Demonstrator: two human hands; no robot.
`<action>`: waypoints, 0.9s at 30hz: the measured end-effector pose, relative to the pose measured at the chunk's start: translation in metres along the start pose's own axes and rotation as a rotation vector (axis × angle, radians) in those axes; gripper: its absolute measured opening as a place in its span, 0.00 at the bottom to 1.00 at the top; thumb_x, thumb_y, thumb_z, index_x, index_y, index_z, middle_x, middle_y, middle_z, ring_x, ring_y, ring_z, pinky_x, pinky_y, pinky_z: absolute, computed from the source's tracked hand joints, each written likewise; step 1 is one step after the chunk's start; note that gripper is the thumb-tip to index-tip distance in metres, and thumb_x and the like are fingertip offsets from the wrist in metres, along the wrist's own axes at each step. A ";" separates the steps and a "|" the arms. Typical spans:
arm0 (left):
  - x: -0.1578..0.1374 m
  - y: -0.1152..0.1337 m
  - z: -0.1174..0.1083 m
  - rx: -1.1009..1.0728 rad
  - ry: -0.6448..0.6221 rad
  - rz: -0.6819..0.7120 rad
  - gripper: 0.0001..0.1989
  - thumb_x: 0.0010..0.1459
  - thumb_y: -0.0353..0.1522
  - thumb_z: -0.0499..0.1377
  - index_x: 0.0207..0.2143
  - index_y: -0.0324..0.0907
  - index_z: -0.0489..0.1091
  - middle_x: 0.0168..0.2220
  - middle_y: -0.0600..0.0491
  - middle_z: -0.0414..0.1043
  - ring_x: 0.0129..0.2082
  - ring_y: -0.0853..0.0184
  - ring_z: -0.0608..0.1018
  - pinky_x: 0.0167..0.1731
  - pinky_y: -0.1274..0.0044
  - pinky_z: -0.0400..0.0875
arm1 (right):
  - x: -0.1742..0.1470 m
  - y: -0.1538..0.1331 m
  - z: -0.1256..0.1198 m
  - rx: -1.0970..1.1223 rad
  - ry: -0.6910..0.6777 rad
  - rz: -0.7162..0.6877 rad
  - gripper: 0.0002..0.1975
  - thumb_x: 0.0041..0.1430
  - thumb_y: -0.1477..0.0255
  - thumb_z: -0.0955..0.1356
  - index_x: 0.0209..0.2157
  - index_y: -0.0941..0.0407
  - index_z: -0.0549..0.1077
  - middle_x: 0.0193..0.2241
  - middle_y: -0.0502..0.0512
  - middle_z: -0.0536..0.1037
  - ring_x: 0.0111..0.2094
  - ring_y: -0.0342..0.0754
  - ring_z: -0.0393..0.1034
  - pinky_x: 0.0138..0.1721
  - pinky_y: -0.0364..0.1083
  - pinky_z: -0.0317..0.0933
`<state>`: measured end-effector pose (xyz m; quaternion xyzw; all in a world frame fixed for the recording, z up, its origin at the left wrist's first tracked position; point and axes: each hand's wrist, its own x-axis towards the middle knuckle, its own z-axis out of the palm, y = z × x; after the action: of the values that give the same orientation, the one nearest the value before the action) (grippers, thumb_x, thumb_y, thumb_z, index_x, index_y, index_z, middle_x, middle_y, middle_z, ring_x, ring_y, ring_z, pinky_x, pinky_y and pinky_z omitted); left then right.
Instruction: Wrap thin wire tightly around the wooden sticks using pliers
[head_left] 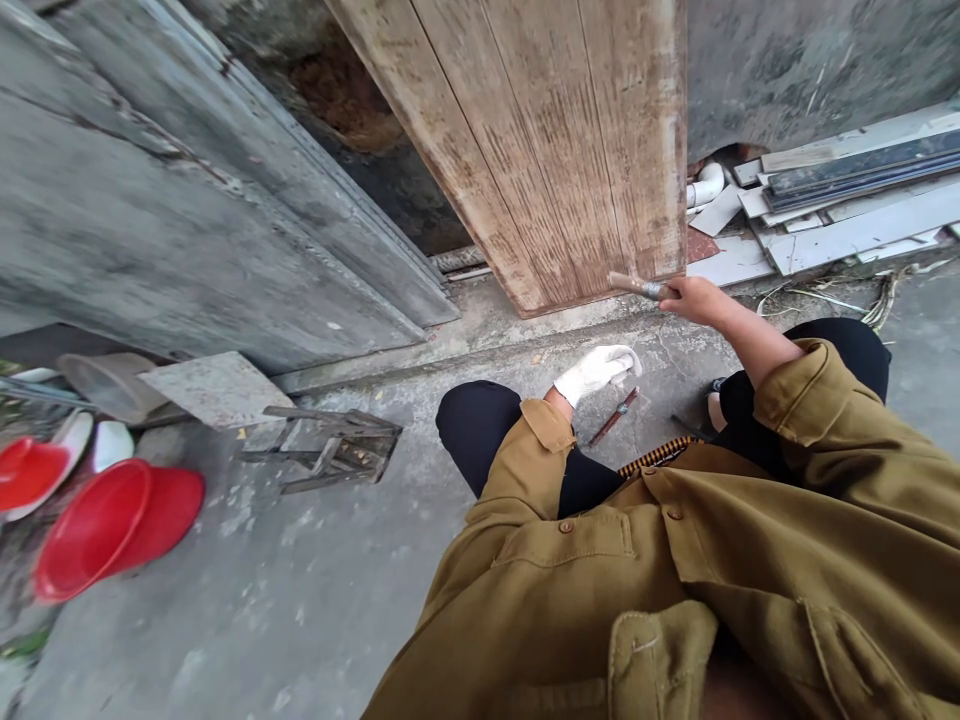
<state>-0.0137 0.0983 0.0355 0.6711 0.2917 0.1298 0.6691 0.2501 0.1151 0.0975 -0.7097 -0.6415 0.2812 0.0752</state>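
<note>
My bare right hand [694, 300] grips a paintbrush [637, 287] by its handle, with the bristles pointing left at the bottom of a brown wooden plank panel [559, 150]. Whether the bristles touch the wood I cannot tell. The panel stands tilted against the wall, its planks streaked with pale worn patches. In a white glove, my left hand [598, 372] hovers below the panel with its fingers curled; what they hold, if anything, is hidden. Just under that hand is a thin reddish-brown tool [613, 416] with a metal band, seemingly on the concrete ground.
Grey slabs [225, 200] lean at the left. A small wooden stool [337, 450], a speckled board [221, 390] and a red bucket [90, 530] stand on the left. White and dark strips [847, 200] are piled at the right, beside a white pipe [705, 185].
</note>
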 end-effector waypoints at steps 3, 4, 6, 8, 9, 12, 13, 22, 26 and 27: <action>-0.004 0.008 -0.003 -0.024 -0.010 -0.004 0.18 0.62 0.43 0.60 0.34 0.35 0.74 0.32 0.48 0.74 0.22 0.73 0.65 0.28 0.74 0.66 | 0.000 -0.005 0.016 -0.318 -0.186 -0.103 0.12 0.65 0.67 0.70 0.46 0.59 0.79 0.46 0.66 0.81 0.47 0.59 0.75 0.43 0.49 0.61; -0.005 0.010 -0.005 -0.019 0.021 -0.001 0.17 0.61 0.43 0.60 0.33 0.36 0.74 0.31 0.49 0.74 0.23 0.73 0.66 0.28 0.75 0.66 | -0.001 -0.007 0.021 -0.358 -0.320 -0.154 0.10 0.64 0.69 0.71 0.44 0.58 0.80 0.44 0.64 0.81 0.45 0.57 0.75 0.42 0.49 0.61; -0.007 0.011 -0.008 -0.004 0.075 0.001 0.14 0.59 0.40 0.61 0.31 0.36 0.73 0.29 0.50 0.73 0.24 0.72 0.67 0.29 0.75 0.65 | -0.006 -0.012 0.029 -0.335 -0.677 -0.235 0.06 0.61 0.73 0.72 0.39 0.58 0.79 0.35 0.58 0.79 0.37 0.51 0.73 0.39 0.47 0.60; -0.006 0.008 -0.010 0.009 0.126 -0.001 0.12 0.58 0.38 0.61 0.30 0.37 0.72 0.29 0.51 0.72 0.25 0.72 0.68 0.29 0.75 0.64 | -0.013 -0.017 0.029 -0.184 -1.016 -0.282 0.06 0.57 0.72 0.74 0.36 0.59 0.77 0.27 0.51 0.75 0.30 0.46 0.68 0.36 0.44 0.60; -0.005 0.005 -0.011 0.013 0.158 -0.001 0.11 0.58 0.37 0.61 0.30 0.37 0.71 0.29 0.52 0.72 0.25 0.72 0.68 0.29 0.76 0.63 | -0.017 -0.018 0.026 -0.079 -1.119 -0.309 0.10 0.55 0.69 0.75 0.35 0.59 0.76 0.26 0.49 0.73 0.28 0.44 0.67 0.35 0.44 0.60; 0.000 -0.006 -0.012 0.006 0.258 -0.003 0.11 0.62 0.38 0.58 0.33 0.38 0.71 0.27 0.54 0.70 0.26 0.72 0.67 0.29 0.76 0.62 | -0.024 -0.018 0.003 0.284 -1.013 -0.448 0.21 0.51 0.58 0.78 0.38 0.59 0.75 0.28 0.48 0.74 0.30 0.44 0.67 0.33 0.43 0.61; 0.002 -0.009 -0.012 -0.007 0.269 0.002 0.12 0.64 0.39 0.57 0.35 0.38 0.72 0.26 0.54 0.69 0.26 0.71 0.68 0.29 0.76 0.62 | -0.025 -0.016 -0.006 0.418 -0.842 -0.452 0.21 0.54 0.56 0.77 0.37 0.58 0.74 0.28 0.48 0.72 0.30 0.44 0.66 0.32 0.43 0.61; -0.007 0.016 -0.003 -0.104 -0.021 0.014 0.27 0.58 0.54 0.65 0.35 0.36 0.76 0.29 0.50 0.74 0.22 0.74 0.66 0.26 0.76 0.62 | 0.001 0.005 -0.015 0.141 0.106 0.072 0.08 0.65 0.68 0.70 0.40 0.58 0.75 0.34 0.59 0.77 0.36 0.51 0.71 0.39 0.47 0.61; -0.015 0.024 -0.012 -0.149 0.128 0.087 0.22 0.61 0.49 0.64 0.33 0.37 0.76 0.25 0.52 0.71 0.22 0.74 0.67 0.26 0.77 0.61 | -0.001 0.001 0.010 -0.235 -0.388 -0.117 0.04 0.60 0.71 0.73 0.36 0.58 0.78 0.33 0.59 0.78 0.37 0.51 0.72 0.38 0.47 0.60; -0.016 0.023 -0.015 -0.157 0.182 0.109 0.21 0.61 0.48 0.64 0.32 0.37 0.75 0.24 0.53 0.70 0.21 0.74 0.66 0.27 0.77 0.62 | -0.003 -0.001 0.015 -0.218 -0.591 -0.160 0.04 0.58 0.72 0.74 0.34 0.58 0.77 0.30 0.56 0.77 0.33 0.49 0.70 0.37 0.46 0.60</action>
<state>-0.0294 0.1030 0.0628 0.6169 0.3033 0.2489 0.6823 0.2415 0.1084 0.0865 -0.5484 -0.7158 0.3980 -0.1690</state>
